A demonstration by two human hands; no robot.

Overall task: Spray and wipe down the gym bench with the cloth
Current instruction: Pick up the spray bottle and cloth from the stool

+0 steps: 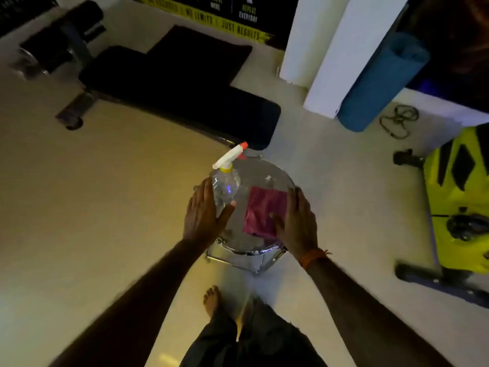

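Right hand [296,223] flat on cloth [264,210], left hand [205,213] open

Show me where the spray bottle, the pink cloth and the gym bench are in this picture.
spray bottle [225,189]: head view, on its clear body, below the yellow collar.
pink cloth [260,207]: head view, on the middle of the fabric, left of the right hand's fingers.
gym bench [185,88]: head view, on the black padded top.

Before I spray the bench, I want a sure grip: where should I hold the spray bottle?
Wrap the left hand around the spray bottle at its clear body, coming from the left, where that hand already is. It stands upright on the stool, nozzle pointing away towards the bench.
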